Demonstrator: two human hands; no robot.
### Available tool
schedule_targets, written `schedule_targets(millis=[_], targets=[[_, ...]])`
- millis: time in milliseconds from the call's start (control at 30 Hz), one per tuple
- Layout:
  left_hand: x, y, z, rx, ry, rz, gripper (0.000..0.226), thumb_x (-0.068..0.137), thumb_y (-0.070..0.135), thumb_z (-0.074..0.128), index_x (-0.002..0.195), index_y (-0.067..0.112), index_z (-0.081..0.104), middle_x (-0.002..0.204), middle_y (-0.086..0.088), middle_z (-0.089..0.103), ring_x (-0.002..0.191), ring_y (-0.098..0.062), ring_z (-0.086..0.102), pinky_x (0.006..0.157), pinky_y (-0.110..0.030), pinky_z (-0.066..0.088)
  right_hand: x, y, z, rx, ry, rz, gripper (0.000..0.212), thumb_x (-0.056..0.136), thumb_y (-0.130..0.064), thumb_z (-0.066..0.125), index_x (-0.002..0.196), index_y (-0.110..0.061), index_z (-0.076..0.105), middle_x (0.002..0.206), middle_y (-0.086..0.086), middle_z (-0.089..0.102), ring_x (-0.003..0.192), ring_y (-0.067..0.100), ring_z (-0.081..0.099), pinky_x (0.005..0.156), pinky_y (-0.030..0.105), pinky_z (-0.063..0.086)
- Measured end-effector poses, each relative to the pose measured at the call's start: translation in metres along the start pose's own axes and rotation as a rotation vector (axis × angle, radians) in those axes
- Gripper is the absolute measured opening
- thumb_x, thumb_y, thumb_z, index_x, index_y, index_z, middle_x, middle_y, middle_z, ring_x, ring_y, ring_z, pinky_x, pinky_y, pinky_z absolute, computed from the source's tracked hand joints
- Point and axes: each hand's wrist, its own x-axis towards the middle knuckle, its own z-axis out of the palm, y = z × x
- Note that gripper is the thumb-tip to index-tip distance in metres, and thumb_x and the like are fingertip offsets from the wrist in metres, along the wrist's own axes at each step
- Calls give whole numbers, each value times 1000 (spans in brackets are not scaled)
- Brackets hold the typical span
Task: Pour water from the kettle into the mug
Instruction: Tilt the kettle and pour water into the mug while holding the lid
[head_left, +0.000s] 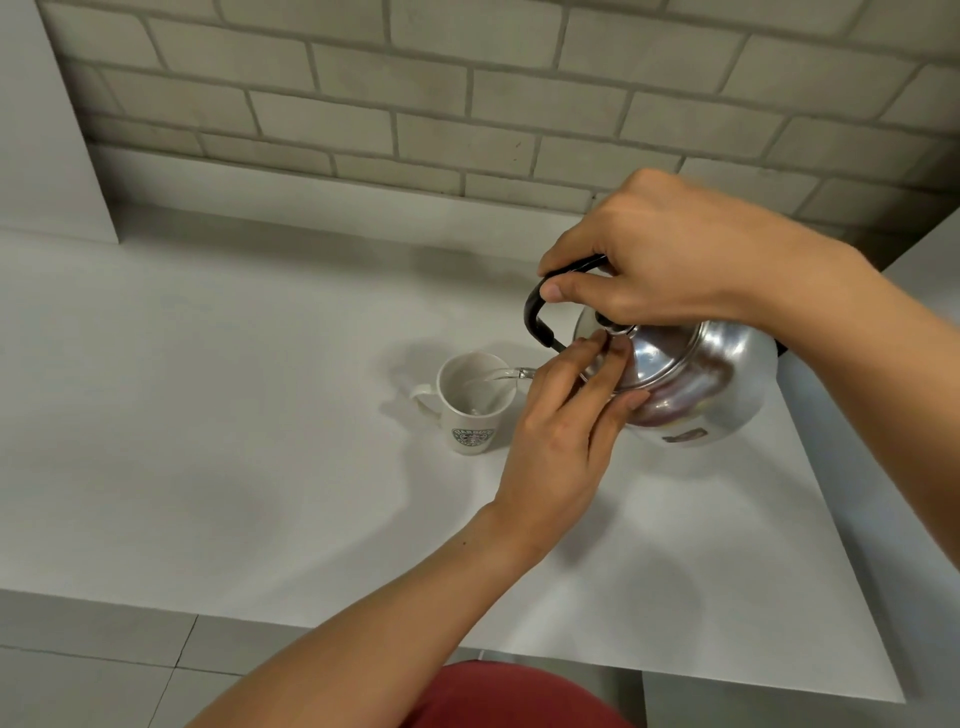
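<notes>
Overhead, shiny round kettle (691, 384) — tilted toward white mug (475, 405)

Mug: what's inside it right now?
A clear stream of water arcs from the kettle into the mug. A little water shows near the bottom; the near wall hides the exact level. The left hand covers the spout.

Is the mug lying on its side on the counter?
No, the mug stands upright on the counter, its opening facing up while water streams into it from the tilted kettle.
</notes>
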Motion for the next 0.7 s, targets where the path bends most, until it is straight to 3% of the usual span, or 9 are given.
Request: schedule_targets(millis=[267, 433, 700], targets=[[2, 4, 7, -37, 34, -14, 42, 98, 10, 69, 138, 1, 62, 137, -19, 60, 130, -30, 59, 114, -30, 41, 3, 0, -6, -19, -14, -26, 29, 98, -48, 57, 109, -34, 80, 66, -9, 67, 68, 22, 62, 61, 42, 54], [3, 5, 10, -60, 41, -29, 41, 99, 11, 68, 138, 2, 62, 139, -19, 59, 131, -28, 58, 113, -32, 43, 5, -1, -9, -17, -24, -28, 26, 97, -45, 61, 105, -33, 81, 52, -13, 53, 60, 6, 54, 55, 36, 47], [5, 8, 13, -72, 67, -45, 41, 100, 16, 66, 139, 5, 62, 138, -16, 59, 130, -26, 59, 113, -28, 42, 8, -5, -15, -30, -43, -47, 24, 97, -43, 62, 102, -31, 83, 50, -13, 53, 55, 7, 53, 52, 35, 47]])
